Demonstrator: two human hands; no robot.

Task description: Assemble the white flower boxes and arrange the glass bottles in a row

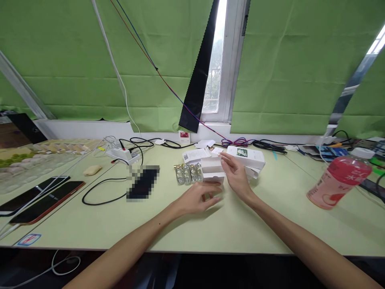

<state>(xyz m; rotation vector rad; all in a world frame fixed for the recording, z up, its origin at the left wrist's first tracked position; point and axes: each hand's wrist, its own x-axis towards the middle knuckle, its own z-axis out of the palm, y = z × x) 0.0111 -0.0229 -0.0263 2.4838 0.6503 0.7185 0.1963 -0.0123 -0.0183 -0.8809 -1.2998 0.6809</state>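
Between my hands is a small white box (213, 175) with its top flap raised and its inside showing pale. My left hand (201, 198) is at the box's near lower edge, fingers curled along it and thumb apart. The fingers of my right hand (236, 176) grip the right side by the raised flap; some fingertips are hidden behind it. Just left of the box lie several small glass vials (188, 175) with gold-coloured ends, side by side. Behind it are a white carton (196, 155) with printed text and a longer white carton (249, 156) with a small picture.
A pink-labelled bottle (338, 178) stands at right. On the left are a blurred-out dark phone (143, 182), two more phones (45, 202), a power strip (122, 153) and an egg-like beige object (92, 170). Cables (270, 145) run along the back edge beneath green curtains (294, 72).
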